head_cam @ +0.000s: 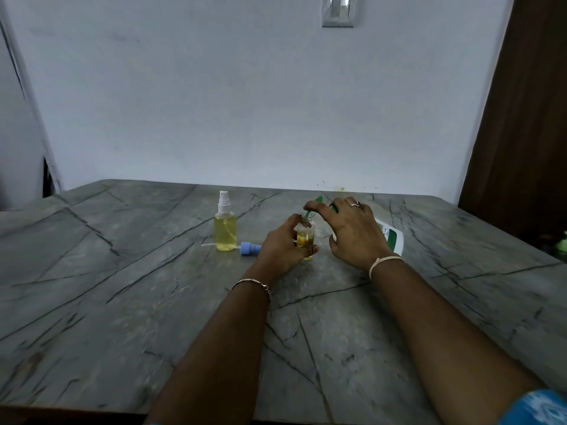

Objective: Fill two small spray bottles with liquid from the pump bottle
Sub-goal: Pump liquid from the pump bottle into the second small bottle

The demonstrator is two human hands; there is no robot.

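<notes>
A room in a home is suggested. A plain, pale painted wall (245, 102) is seen behind a table (122, 302) whose top is finished in grey stone with dark veins. A household switch plate (338, 10) is mounted high on the wall, and a dark wooden panel (521, 118) is seen at the right edge. Toiletry-type containers are gathered on the table: a filled spray bottle (225, 230), a small open bottle (305, 231) and a white pump bottle (391, 237).
</notes>
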